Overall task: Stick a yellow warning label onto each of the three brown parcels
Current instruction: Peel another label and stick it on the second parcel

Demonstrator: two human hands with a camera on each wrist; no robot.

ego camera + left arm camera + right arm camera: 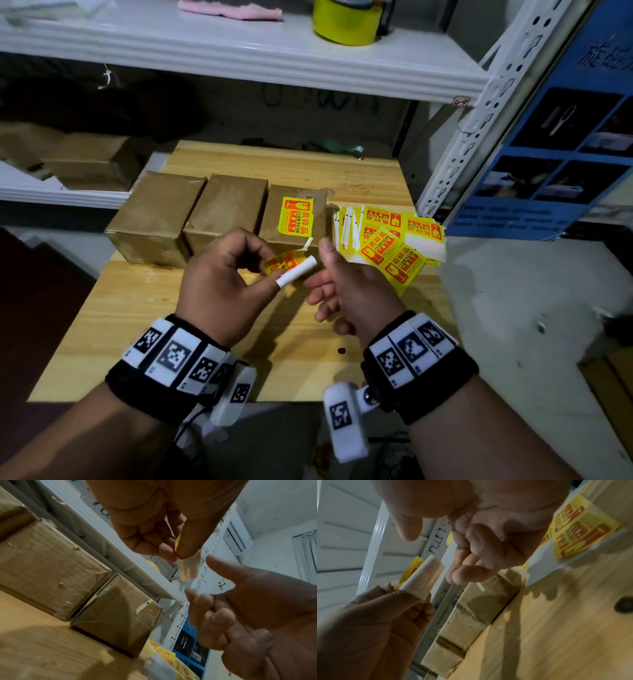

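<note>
Yellow label (281, 264), held above the table (137, 308) near the parcels (226, 212), long axis left-right; left hand (219, 277) pinches it. Left wrist: right hand (240, 615) relaxed, empty. Right wrist: backing strip (421, 580) points up-right.

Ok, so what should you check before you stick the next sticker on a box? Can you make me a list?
1. Sticker in hand: the left hand pinches a yellow label. Ok.
2. Paper back off: the white backing is curled up but not off. Not ok.
3. Helper hand free: the right hand holds nothing, right beside the backing. Ok.
4. A box waiting: the middle parcel and left parcel show no sticker on top. Ok.
5. No doubling up: the right parcel has its sticker, so skip it. Ok.
6. Sticky side clean: hidden. Cannot tell.
</note>
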